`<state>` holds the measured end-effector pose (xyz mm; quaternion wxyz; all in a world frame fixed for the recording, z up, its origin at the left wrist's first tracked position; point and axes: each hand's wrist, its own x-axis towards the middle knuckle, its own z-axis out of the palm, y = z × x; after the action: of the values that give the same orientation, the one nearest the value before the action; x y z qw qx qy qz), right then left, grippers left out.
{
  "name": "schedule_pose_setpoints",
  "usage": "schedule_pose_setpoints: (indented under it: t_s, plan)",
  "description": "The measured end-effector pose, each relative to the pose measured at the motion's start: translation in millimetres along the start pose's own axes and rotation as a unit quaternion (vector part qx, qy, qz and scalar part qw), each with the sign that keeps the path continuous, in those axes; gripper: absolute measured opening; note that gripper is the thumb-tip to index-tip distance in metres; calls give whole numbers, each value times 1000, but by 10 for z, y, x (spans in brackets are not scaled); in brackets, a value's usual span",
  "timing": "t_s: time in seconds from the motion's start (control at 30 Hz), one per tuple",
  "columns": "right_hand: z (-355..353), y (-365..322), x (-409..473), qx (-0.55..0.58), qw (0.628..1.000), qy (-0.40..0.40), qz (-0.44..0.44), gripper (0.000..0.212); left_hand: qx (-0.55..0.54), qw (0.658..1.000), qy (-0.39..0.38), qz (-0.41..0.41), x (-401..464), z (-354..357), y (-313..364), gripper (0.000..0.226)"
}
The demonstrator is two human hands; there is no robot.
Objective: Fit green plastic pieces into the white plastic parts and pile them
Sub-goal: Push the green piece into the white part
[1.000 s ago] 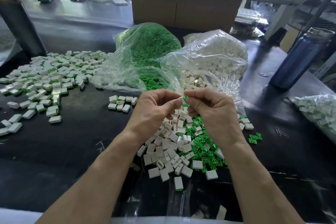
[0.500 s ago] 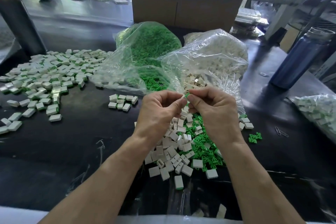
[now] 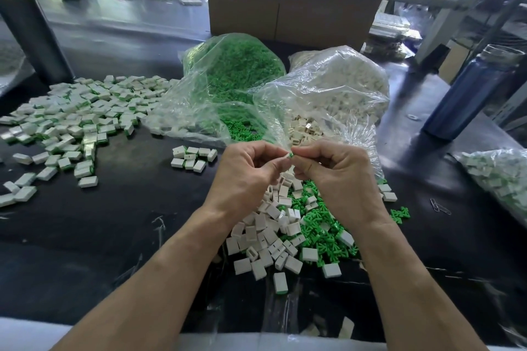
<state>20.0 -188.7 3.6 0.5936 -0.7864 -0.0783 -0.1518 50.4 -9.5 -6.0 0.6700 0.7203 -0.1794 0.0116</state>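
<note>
My left hand (image 3: 248,177) and my right hand (image 3: 336,177) meet fingertip to fingertip above the table. Between them sits a small green piece (image 3: 290,155), pinched by my right fingers. My left fingers curl round a white part that is almost wholly hidden. Under the hands lies a loose heap of white parts (image 3: 268,239) mixed with green pieces (image 3: 319,225). A wide pile of fitted white-and-green parts (image 3: 79,120) covers the left of the table, with a small cluster (image 3: 192,158) nearer the middle.
Two clear bags stand behind the hands, one of green pieces (image 3: 236,71) and one of white parts (image 3: 339,85). A blue bottle (image 3: 473,88) is at the right, above another bag of parts (image 3: 499,171). A cardboard box (image 3: 293,8) and a dark post (image 3: 31,34) stand behind.
Both hands have risen slightly and stayed pressed together; the green piece now shows more clearly between the fingertips.
</note>
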Motion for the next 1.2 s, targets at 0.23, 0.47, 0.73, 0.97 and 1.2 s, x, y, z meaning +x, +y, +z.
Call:
schedule_pose_setpoints:
  t_s: [0.23,0.47,0.73,0.97,1.2]
  plan:
    - [117,14,-15,78,996,21,33,18,-41,999,25,-20,21,7,-43,8]
    - [158,-54,-35,111,983,25,145,62,8,1000,6,-9,28,61,-8,5]
    - [351,-82,-54,150,965,32,214,62,-37,999,-21,2,-15,183,36,8]
    - [437,-58,-45,159,970,66,174,56,-108,994,-30,17,-39,270,35,9]
    - [456,-18,-52,182,964,104,165,51,-145,989,-9,14,-54,307,52,10]
